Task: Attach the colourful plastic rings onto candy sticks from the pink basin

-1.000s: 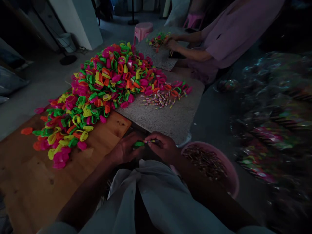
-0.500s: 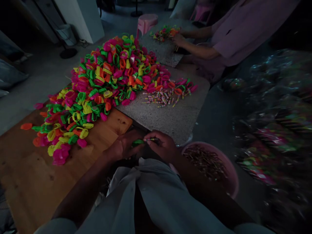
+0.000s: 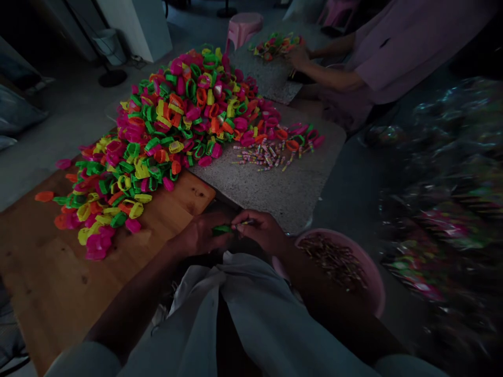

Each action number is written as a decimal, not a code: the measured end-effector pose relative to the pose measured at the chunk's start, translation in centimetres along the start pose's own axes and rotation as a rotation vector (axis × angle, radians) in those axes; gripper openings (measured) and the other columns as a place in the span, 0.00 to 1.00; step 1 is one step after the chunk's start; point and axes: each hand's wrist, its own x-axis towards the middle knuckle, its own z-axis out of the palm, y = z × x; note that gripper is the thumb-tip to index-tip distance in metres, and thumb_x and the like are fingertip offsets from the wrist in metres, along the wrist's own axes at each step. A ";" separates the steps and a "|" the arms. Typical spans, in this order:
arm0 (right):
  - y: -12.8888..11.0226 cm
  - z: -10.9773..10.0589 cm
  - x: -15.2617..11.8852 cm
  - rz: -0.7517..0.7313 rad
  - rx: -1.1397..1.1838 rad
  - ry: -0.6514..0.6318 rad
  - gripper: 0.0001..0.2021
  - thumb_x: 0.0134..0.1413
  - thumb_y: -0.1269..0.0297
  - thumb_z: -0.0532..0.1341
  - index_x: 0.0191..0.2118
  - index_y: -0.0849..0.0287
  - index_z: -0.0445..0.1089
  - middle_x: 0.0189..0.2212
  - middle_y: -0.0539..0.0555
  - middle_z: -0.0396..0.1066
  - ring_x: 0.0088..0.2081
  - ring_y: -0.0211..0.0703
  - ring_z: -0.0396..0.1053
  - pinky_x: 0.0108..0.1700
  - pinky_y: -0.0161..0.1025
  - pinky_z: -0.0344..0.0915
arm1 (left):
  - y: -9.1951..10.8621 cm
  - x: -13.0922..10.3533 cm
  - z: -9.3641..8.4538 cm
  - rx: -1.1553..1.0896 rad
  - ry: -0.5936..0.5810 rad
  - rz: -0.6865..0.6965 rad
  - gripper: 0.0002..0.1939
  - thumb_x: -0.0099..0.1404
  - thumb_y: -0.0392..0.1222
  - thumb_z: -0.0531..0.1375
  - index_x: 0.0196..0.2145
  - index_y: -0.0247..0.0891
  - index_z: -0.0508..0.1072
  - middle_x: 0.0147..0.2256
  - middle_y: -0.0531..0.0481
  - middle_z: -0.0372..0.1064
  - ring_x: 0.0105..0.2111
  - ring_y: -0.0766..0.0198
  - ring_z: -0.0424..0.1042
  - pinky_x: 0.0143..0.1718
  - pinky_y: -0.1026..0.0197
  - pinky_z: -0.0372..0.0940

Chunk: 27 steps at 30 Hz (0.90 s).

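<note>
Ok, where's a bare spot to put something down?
The wood between the pile and left arm; the grey table between the sticks and right hand. It's crowded where the pile covers both, and around the sticks.

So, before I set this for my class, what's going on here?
The person's left hand holds a green piece and the right hand a thin striped stick, close together; whether they join is too dark to tell. A heap of bright pieces covers parts of a wooden table and a grey table, with loose sticks beside it. Beyond, another person has hands at a smaller pile.
</note>
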 end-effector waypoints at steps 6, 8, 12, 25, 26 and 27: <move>0.5 0.3 -0.1 0.015 -0.027 0.038 0.11 0.62 0.54 0.66 0.44 0.55 0.80 0.31 0.50 0.77 0.31 0.39 0.72 0.35 0.36 0.68 | -0.9 0.0 1.1 -0.065 0.089 -0.010 0.13 0.74 0.47 0.62 0.46 0.36 0.80 0.39 0.45 0.78 0.39 0.61 0.75 0.40 0.61 0.68; 0.7 0.3 -0.2 0.022 -0.011 0.035 0.11 0.61 0.54 0.67 0.43 0.54 0.80 0.32 0.50 0.77 0.31 0.40 0.73 0.35 0.37 0.68 | -1.1 0.0 1.3 -0.064 0.101 -0.034 0.13 0.73 0.47 0.62 0.45 0.36 0.80 0.38 0.46 0.78 0.37 0.62 0.75 0.39 0.61 0.68; 0.5 0.8 -0.3 0.045 0.030 0.055 0.10 0.60 0.55 0.67 0.42 0.54 0.79 0.33 0.50 0.77 0.31 0.39 0.72 0.35 0.36 0.67 | -1.0 0.1 1.2 -0.094 0.095 -0.057 0.13 0.73 0.48 0.62 0.43 0.36 0.81 0.37 0.46 0.79 0.36 0.62 0.75 0.39 0.61 0.67; 4.5 1.7 -1.8 0.224 0.395 0.116 0.10 0.47 0.58 0.68 0.34 0.57 0.75 0.24 0.45 0.72 0.22 0.34 0.64 0.26 0.32 0.59 | -2.5 -1.1 5.8 -0.103 -0.049 -0.568 0.22 0.68 0.62 0.60 0.40 0.41 0.82 0.35 0.48 0.80 0.36 0.54 0.77 0.36 0.57 0.70; 4.8 1.3 -1.9 0.225 0.373 0.110 0.09 0.48 0.58 0.68 0.34 0.57 0.75 0.24 0.45 0.72 0.23 0.34 0.64 0.27 0.32 0.60 | -2.5 -0.9 6.2 -0.106 -0.062 -0.558 0.23 0.68 0.62 0.59 0.43 0.42 0.81 0.37 0.48 0.81 0.36 0.54 0.78 0.37 0.57 0.71; 4.9 0.7 -2.1 0.219 0.336 0.104 0.09 0.48 0.58 0.69 0.33 0.57 0.76 0.24 0.46 0.72 0.24 0.35 0.65 0.28 0.32 0.61 | -2.3 -0.7 6.5 -0.109 -0.067 -0.533 0.23 0.68 0.62 0.59 0.46 0.42 0.81 0.40 0.47 0.81 0.38 0.53 0.79 0.38 0.56 0.72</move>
